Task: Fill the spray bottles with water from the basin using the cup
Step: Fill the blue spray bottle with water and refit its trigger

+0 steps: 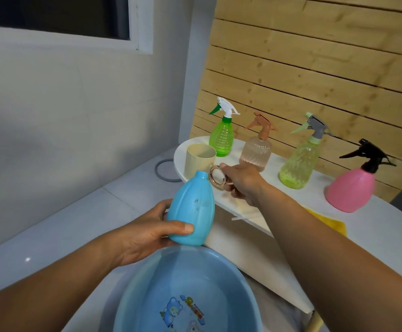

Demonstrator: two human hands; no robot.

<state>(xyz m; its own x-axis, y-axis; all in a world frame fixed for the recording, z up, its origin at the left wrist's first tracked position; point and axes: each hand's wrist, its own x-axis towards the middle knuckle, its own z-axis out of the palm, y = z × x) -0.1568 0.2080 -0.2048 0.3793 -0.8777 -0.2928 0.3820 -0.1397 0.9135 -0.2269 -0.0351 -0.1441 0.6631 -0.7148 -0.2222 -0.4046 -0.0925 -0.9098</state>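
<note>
Tilting above the blue basin point(147, 279), an uncapped blue bottle point(191, 209) is gripped by the curled fingers of the left hand point(145, 233). Its rose-gold spray head point(217, 176) is pinched in the right hand point(242, 183) over the white table point(363, 226). The cream cup point(198, 159) stands beside the green bottle point(221, 137), with three more spray bottles lined along the table.
</note>
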